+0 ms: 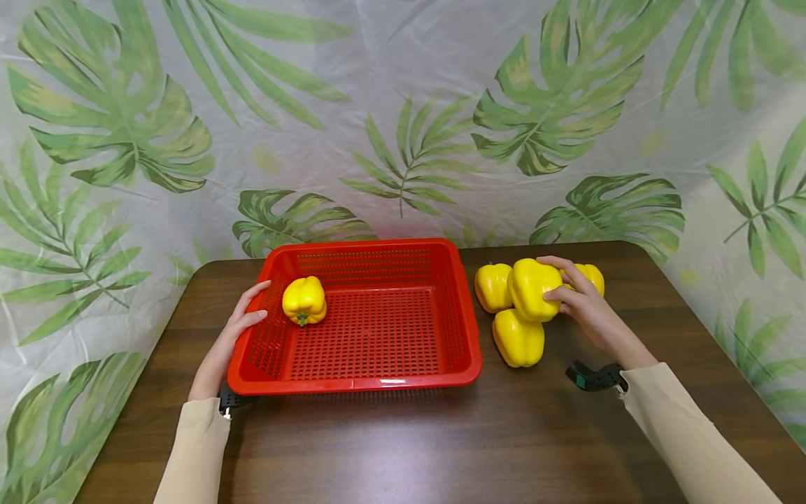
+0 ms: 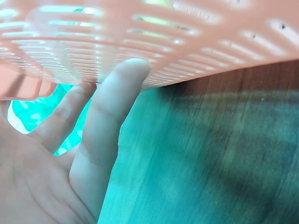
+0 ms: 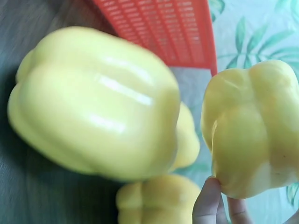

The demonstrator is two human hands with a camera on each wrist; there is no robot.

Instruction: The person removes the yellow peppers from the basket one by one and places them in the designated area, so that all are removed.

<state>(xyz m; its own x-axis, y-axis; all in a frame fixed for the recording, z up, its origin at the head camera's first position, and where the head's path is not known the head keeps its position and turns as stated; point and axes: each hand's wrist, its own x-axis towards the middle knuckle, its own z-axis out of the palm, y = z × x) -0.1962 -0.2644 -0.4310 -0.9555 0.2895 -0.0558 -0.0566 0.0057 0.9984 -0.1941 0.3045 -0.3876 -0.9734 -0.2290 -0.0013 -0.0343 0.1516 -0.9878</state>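
On the right, my right hand (image 1: 582, 301) grips a yellow bell pepper (image 1: 534, 288), which overlaps other peppers in the head view. In the right wrist view, fingertips touch the end of this held pepper (image 3: 254, 130). A red perforated basket (image 1: 352, 383) stands left of it with one yellow bell pepper (image 1: 305, 301) inside, near its left wall. My left hand (image 1: 229, 336) is at the basket's left side. Its thumb (image 2: 110, 112) and fingers, fairly straight, rest against the outer wall (image 2: 196, 42) in the left wrist view.
Around the held pepper sit more yellow bell peppers: one behind left (image 1: 491, 287), one in front (image 1: 518, 343) and one partly hidden (image 1: 592, 277) behind the right hand. All stand on a dark wooden table (image 1: 403, 448). A leaf-patterned cloth (image 1: 415, 63) hangs behind its back edge.
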